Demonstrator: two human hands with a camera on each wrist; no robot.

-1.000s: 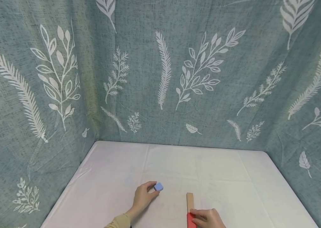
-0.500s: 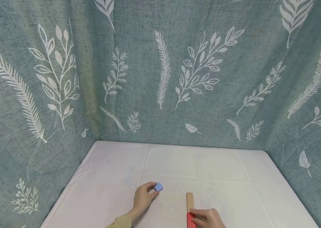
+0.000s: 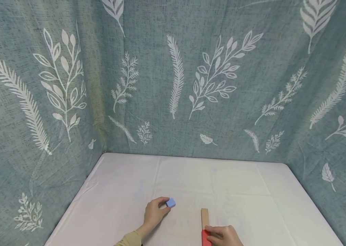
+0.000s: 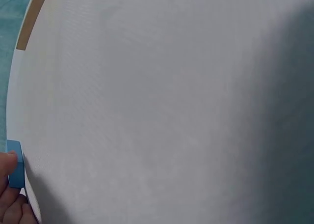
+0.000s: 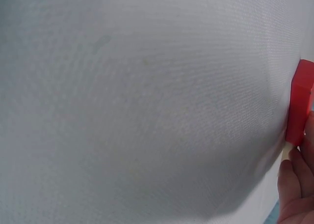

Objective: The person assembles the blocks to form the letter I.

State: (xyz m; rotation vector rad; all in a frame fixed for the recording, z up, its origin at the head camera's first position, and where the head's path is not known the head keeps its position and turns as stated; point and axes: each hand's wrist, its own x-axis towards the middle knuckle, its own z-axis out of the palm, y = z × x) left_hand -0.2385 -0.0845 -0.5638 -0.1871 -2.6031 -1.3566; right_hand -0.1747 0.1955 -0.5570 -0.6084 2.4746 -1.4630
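Note:
In the head view my left hand pinches a small blue block between thumb and fingers on the white tabletop. The left wrist view shows the same blue block at its left edge, partly covered by the thumb. To the right, my right hand holds a red block from its right side, finger and thumb curled to it. A narrow plain wooden block lies lengthwise at the far end of the red one, in line with it. The right wrist view has the red block at its right edge.
The white cloth-covered table stretches out ahead and to both sides. A green-blue curtain with white leaf prints hangs along its back, left and right edges.

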